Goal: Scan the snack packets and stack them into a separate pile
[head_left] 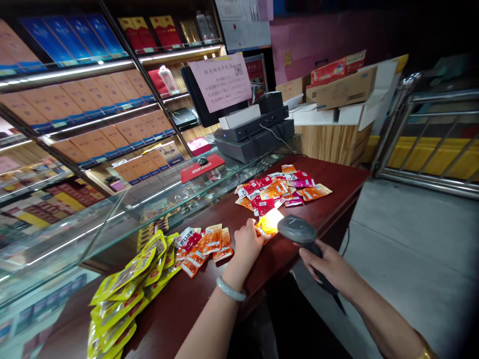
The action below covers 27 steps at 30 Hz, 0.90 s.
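My right hand (325, 260) is wrapped round the handle of a dark barcode scanner (297, 229). Its head points left, and bright light from it falls on an orange snack packet (268, 223). My left hand (250, 238) has its fingers closed on that packet, just above the counter. Beyond it lies a loose pile of red, orange and pink packets (275, 189). Left of my left wrist is a smaller group of orange and red packets (212, 239). Nearer to me on the left, larger yellow packets (123, 294) overlap in a stack.
The dark red counter (344, 174) adjoins a glass display case (112, 224). At the back stands a monitor (194, 94) with a pink paper sign (220, 82), beside black boxes (254, 134). Boxed goods fill the left shelves. A metal railing (441, 97) is at right.
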{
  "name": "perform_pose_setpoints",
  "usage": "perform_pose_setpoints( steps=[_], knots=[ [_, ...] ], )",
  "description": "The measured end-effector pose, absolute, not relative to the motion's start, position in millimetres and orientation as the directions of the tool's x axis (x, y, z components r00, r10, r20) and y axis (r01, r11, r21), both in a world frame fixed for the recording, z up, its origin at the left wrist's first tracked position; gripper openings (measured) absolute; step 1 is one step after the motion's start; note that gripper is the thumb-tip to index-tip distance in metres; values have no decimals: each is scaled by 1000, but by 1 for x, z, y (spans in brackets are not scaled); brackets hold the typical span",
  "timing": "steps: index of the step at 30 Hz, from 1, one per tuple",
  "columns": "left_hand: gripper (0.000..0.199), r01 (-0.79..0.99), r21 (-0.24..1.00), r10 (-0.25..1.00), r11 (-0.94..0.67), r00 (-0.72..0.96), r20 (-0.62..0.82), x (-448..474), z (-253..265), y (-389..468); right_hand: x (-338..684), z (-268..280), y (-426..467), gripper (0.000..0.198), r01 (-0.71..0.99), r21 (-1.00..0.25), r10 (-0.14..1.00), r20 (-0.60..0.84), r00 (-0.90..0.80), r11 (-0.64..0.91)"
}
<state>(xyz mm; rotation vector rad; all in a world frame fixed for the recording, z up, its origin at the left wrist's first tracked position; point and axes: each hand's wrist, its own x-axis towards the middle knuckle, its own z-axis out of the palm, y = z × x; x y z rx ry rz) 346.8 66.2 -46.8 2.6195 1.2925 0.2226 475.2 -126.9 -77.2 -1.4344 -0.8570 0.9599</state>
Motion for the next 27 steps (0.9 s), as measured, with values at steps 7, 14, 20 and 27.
perform_pose_setpoints(
  steps=[7,14,20,27],
  knots=[
    [51,877,221,901,-427,433,23,285,-32,80,456,-72,-111,39,30,-996,953,-72,294,-85],
    [52,924,70,880,-377,333,340,271,-18,85,451,-73,-99,39,28,-994,962,-91,256,-102],
    [61,836,88,823,-542,506,259,360,-37,75,461,-76,-106,41,44,-992,951,-99,294,-117],
    [58,848,136,858,-512,496,135,394,-45,84,475,-92,-121,44,76,-978,921,-158,356,-197]
  ],
)
